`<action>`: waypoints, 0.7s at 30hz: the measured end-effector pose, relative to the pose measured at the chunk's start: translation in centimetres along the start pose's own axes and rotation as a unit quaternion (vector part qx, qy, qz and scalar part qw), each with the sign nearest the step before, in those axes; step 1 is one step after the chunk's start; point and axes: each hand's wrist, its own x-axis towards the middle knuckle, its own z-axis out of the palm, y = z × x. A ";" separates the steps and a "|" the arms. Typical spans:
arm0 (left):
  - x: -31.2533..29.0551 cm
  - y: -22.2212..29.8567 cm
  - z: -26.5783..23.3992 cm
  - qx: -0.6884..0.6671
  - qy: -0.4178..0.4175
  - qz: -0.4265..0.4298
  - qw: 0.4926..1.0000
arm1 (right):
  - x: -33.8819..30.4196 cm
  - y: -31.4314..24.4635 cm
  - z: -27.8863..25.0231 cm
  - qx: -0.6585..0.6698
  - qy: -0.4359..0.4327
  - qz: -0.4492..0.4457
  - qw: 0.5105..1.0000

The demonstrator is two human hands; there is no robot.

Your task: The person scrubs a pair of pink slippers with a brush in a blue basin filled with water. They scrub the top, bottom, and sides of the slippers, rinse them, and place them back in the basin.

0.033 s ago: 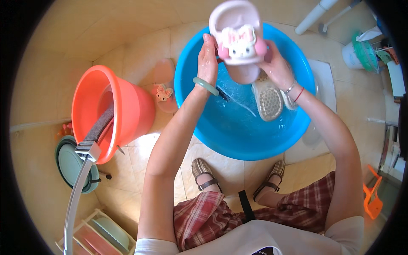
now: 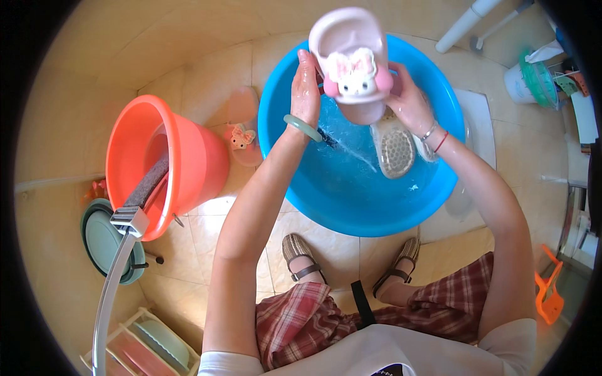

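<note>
I hold a pale pink slipper [image 2: 352, 59] with a cartoon cat face on its strap, lifted over a blue basin [image 2: 351, 219] of water. My left hand [image 2: 305, 88], with a green bangle at the wrist, presses flat against the slipper's left side. My right hand [image 2: 411, 103] grips its right side. A second slipper [image 2: 395, 149] lies sole-up in the water under my right hand. A third pink slipper [image 2: 241, 135] rests on the tiled floor left of the basin.
An orange bucket [image 2: 194, 156] stands at the left with a hose [image 2: 110, 294] hooked over its rim. A green pan [image 2: 100, 241] lies beside it. A small white pail [image 2: 523, 84] and a white pipe [image 2: 464, 25] are at the far right. My sandalled feet [image 2: 301, 257] are close to the basin.
</note>
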 end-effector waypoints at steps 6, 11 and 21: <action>-1.1 1.1 -0.4 -0.017 0.020 0.027 0.999 | -1.6 1.9 -0.3 -0.014 -0.027 -0.012 0.999; -0.7 -0.3 -1.8 -0.071 0.058 0.007 0.996 | -1.4 1.2 -1.4 0.029 -0.084 -0.020 0.996; -1.5 -1.3 -4.0 -0.270 0.096 -0.169 0.943 | -0.6 0.7 -6.0 0.030 -0.092 0.286 0.954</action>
